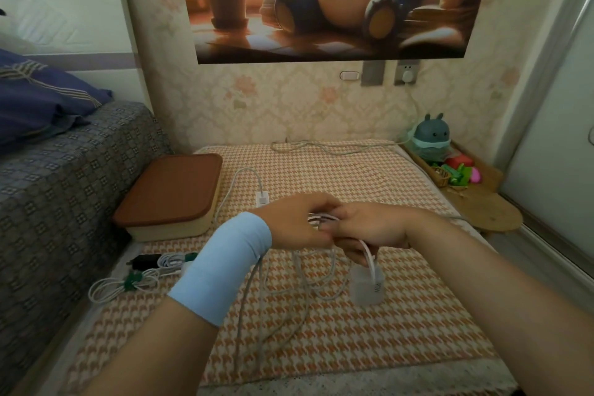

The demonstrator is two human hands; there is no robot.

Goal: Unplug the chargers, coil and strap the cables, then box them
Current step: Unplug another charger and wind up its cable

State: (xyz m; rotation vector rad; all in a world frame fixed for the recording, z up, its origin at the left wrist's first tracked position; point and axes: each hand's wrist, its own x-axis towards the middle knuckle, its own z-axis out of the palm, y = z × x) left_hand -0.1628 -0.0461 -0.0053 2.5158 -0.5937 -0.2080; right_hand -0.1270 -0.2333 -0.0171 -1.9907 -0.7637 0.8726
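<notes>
Both hands meet above the middle of the checked table. My left hand (294, 225), with a light blue wrist sleeve, pinches loops of a white cable (321, 220). My right hand (369, 230) grips the same cable from the other side. Long grey-white loops (257, 296) hang down from the hands onto the cloth. A white charger block (366, 288) dangles on the cable just below my right hand. A beige box with a brown lid (170, 190) stands closed at the table's left. Two coiled cables with green straps (128, 283) lie at the front left.
Another white plug with its cable (262, 198) lies behind my hands. A grey cord (321, 146) runs along the table's back toward a wall socket (406, 72) with a charger in it. A toy figure (430, 137) and small items sit on the right shelf. A bed borders the left.
</notes>
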